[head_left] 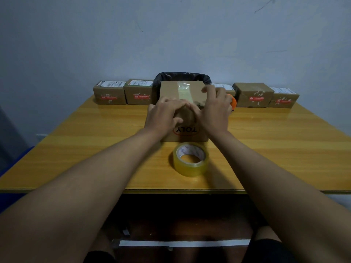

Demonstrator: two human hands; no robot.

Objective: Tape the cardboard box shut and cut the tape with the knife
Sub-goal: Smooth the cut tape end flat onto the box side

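A closed cardboard box point(171, 90) stands at the middle of the wooden table point(95, 149), with a strip of clear tape point(185, 93) running down its top. My left hand point(165, 115) lies flat on the box's near top edge, fingers spread over the tape. My right hand point(215, 109) presses on the box's right side, fingers apart on the top. A roll of clear tape point(190, 158) lies flat on the table just in front of the box. An orange object point(233, 102), likely the knife, peeks out behind my right hand.
Several small sealed cardboard parcels point(109, 93) line the table's far edge on both sides. A bin with a black liner point(182, 75) stands behind the box against the wall. The table's near edge runs just below the tape roll.
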